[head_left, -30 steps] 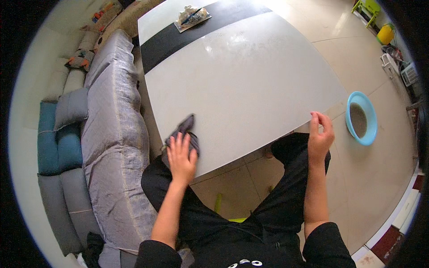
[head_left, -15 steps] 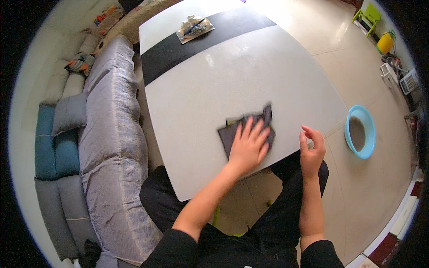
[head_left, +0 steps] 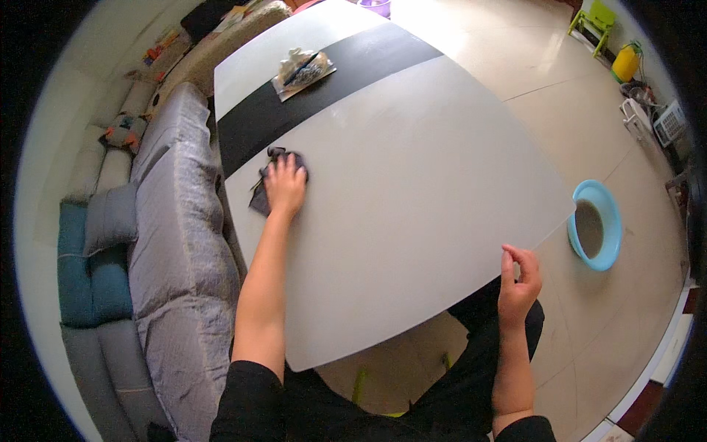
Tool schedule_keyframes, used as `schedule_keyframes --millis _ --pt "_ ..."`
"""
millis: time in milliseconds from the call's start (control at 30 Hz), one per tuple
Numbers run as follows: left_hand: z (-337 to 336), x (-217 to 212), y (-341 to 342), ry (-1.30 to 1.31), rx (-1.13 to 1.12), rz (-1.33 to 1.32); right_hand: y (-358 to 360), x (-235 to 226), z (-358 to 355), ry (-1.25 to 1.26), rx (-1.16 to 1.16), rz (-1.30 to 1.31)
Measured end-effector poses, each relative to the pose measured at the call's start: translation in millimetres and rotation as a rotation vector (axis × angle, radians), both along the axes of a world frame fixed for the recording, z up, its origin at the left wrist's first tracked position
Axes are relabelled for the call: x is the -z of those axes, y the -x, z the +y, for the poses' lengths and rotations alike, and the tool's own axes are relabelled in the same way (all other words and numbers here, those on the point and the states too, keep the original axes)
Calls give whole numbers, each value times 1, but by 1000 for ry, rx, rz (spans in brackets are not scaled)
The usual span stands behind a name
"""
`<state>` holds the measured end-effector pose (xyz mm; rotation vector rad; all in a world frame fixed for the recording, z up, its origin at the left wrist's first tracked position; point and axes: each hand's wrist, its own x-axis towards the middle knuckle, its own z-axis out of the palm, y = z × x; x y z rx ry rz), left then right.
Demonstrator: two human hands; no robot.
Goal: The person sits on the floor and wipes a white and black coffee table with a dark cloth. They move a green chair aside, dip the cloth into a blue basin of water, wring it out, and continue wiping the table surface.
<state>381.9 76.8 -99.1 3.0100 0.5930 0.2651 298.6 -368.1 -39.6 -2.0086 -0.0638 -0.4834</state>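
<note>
Round light-blue plastic basin (head_left: 610, 221): murky grey liquid (head_left: 588, 228).
Dark grey fabric cloth (head_left: 259, 202): on the white glossy table (head_left: 390, 206), left side.
Left hand (head_left: 286, 186): spread flat over it.
Right hand (head_left: 520, 290): half-curled; whether closed, can't tell.

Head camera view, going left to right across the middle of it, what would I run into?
Teal cushions, grey-covered sofa seat, dark cloth with the left hand on it, right hand, light blue basin.
</note>
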Motion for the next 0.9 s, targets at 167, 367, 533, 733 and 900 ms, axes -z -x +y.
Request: schedule_keyframes --millis 167,367,533,733,900 --pt "-129 -6 -111 -5 310 -102 -1 -2 2 -94 -12 13" --pt "-294 -22 -76 142 1007 -91 -8 -13 -7 -222 -63 49" --pt "-186 -39 16 207 833 51 -1 -16 -21 -390 -53 85" --pt "21 19 -62 -265 263 -171 -2 -15 -36 -465 -47 75" --pt "-76 40 -224 -371 400 -105 -3 -18 -33 -509 -20 73"
